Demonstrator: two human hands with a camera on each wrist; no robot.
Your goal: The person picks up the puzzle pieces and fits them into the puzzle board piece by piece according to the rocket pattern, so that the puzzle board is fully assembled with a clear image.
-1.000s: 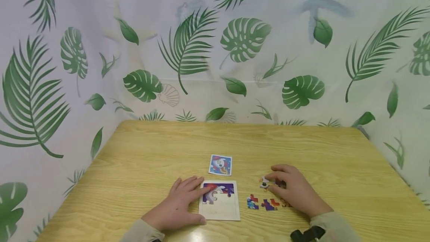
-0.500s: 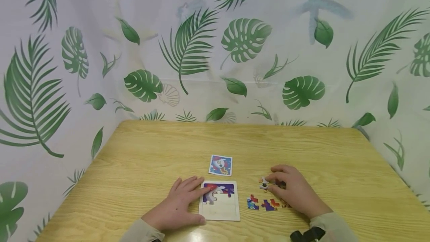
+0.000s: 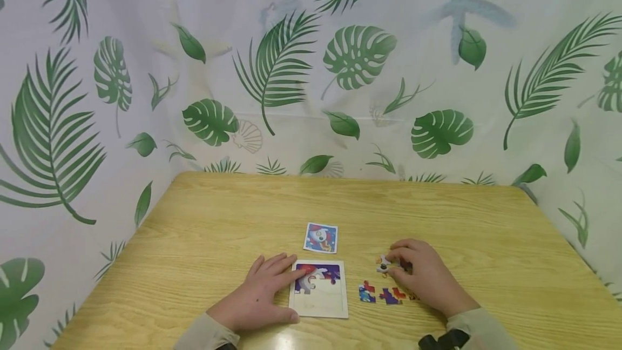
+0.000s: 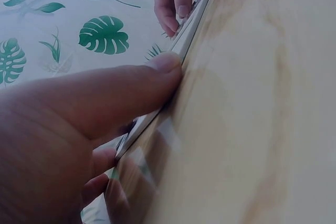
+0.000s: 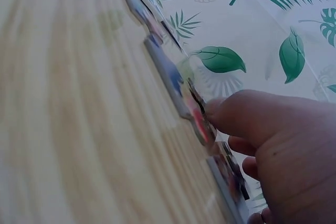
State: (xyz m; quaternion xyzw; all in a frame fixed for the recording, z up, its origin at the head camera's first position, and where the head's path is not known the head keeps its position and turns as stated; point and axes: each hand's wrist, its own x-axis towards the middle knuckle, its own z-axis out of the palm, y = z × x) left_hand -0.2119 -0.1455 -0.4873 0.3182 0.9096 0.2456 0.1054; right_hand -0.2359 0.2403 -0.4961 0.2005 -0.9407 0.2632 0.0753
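We hold a small white jigsaw piece w/ a dark spot (image 3: pixel 383 267) in the right hand (image 3: pixel 423 281); fingers pinch it just above the pale wooden surface (image 3: pixel 218 220), right of the white square puzzle tray (image 3: pixel 319 305). Left hand (image 3: pixel 257 296) lies flat, fingers straight, pressing the tray's left edge. Tray: top row filled, lower part bare.

Step in hand, as we judge it: piece pickup. Next move calls for carrying it left to the tray & matching orientation.

Loose coloured pieces (image 3: pixel 381 295) lie between tray & right hand. Small picture card (image 3: pixel 320 237) sits just behind the tray. Open room left & far side; near edge close.
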